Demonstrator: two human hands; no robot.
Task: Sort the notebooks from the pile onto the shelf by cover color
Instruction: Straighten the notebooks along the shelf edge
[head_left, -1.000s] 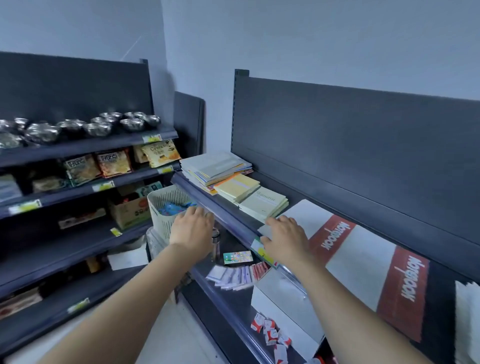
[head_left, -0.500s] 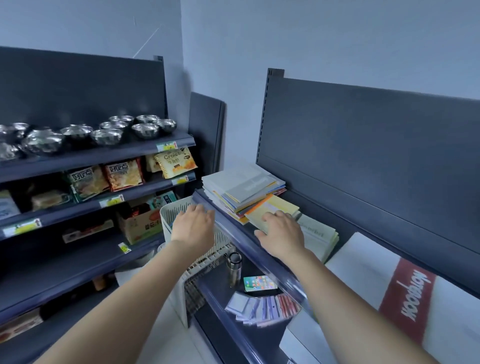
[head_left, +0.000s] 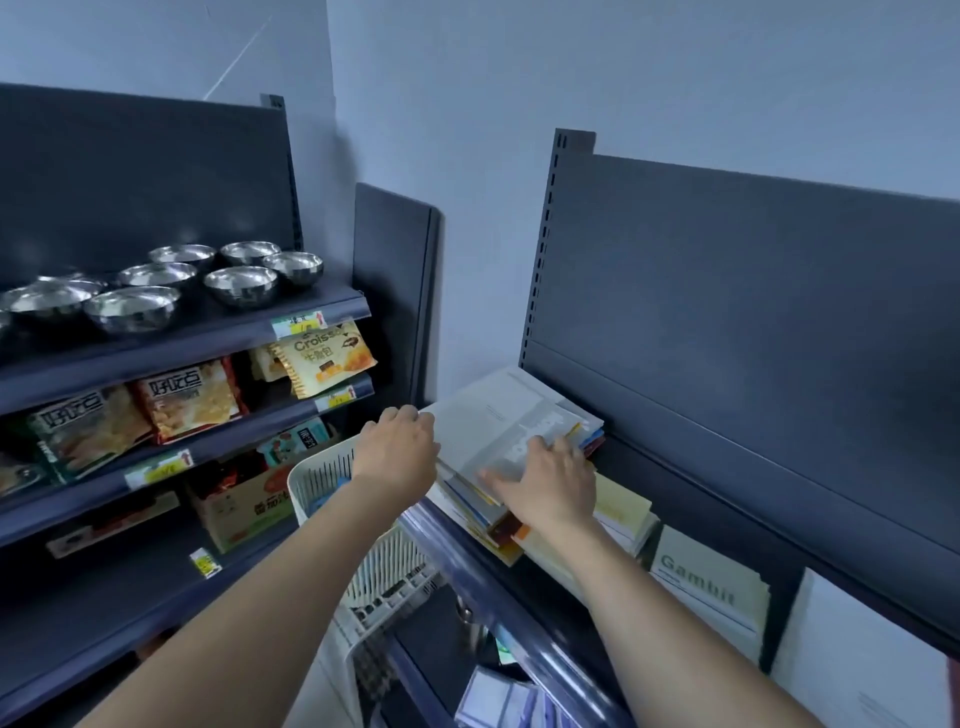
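Observation:
A mixed pile of notebooks (head_left: 506, 415) lies at the left end of the dark shelf (head_left: 727, 483), with a grey-white cover on top. My left hand (head_left: 397, 449) holds the pile's near left corner with curled fingers. My right hand (head_left: 548, 480) lies flat on the top cover with fingers spread. Right of the pile sit a pale yellow notebook (head_left: 621, 501), a light green one marked "Gambit" (head_left: 709, 584) and a white one (head_left: 852, 660).
A white slatted basket (head_left: 332, 478) stands below the pile on the left. The left rack carries steel bowls (head_left: 156, 291) and snack bags (head_left: 322, 353). A lower shelf holds small cards (head_left: 498, 701).
The view has swung left toward the pile. My right hand moved from the yellow notebook onto the pile's top cover. My left hand reached from the basket to the pile's corner.

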